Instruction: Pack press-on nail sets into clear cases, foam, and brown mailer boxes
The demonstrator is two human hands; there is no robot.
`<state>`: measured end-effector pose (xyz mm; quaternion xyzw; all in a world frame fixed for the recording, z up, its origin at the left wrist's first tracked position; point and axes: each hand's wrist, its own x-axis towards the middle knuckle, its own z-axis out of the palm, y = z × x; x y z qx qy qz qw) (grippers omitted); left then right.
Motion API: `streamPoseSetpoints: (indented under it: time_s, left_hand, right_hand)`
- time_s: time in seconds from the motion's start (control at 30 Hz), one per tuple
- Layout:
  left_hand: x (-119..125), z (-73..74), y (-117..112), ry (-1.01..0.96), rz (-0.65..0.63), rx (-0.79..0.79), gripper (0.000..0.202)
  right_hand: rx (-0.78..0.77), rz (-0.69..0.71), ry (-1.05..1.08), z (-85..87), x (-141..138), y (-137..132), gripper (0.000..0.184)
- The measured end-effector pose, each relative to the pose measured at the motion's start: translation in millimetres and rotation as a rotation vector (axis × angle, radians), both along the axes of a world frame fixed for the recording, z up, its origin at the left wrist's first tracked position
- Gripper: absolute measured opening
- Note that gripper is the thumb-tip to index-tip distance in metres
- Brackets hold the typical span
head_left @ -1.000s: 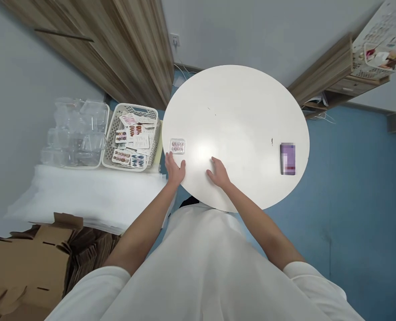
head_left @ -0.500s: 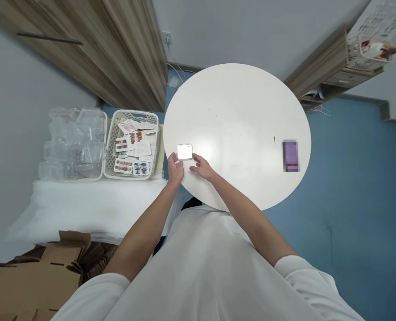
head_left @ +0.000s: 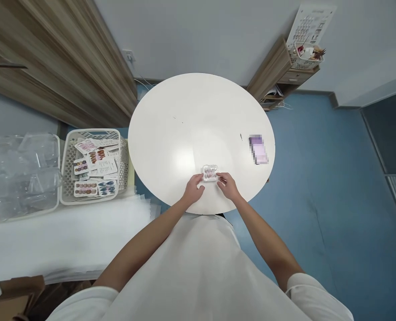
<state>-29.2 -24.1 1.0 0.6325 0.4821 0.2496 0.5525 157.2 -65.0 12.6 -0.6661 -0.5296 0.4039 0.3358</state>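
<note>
A small clear plastic box (head_left: 210,173) with rows of pinkish press-on nails showing through it is at the near part of the white round table (head_left: 198,102). My left hand (head_left: 193,189) holds its left edge, the fingers at the side and the thumb nearer me. On the opposite edge, my right hand (head_left: 228,185) has its fingertips closed on the box's right side. Whether the box rests on the table or is slightly lifted, I cannot tell.
To the left stands a white basket (head_left: 64,178) of nail cards, beside a pile of clear plastic boxes (head_left: 20,174). White foam sheets (head_left: 67,236) lie in front of them. A purple, blurred-out object (head_left: 258,149) lies at the table's right. A wooden cabinet (head_left: 274,67) stands behind.
My view has swung right. Both hands have moved with the box from the table's left edge to its near middle. The glare is gone from the box, and the nails inside show.
</note>
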Motion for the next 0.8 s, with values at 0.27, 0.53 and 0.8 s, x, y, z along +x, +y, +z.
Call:
streamPoseSetpoints:
  time_s: [0.27,0.53,0.8]
  left_hand:
    - [33,0.3,-38,0.141,-0.091,0.038,0.052]
    - [48,-1.6,-69,0.298,0.051,0.052,0.047]
    - [54,4.1,-72,0.475,0.056,0.194,0.043]
  right_hand:
    - [-0.03,0.127,-0.094,-13.1,41,-36,0.029]
    - [-0.029,0.299,-0.118,-23.2,51,-43,0.032]
    - [0.058,0.457,-0.313,-20.0,56,-42,0.046]
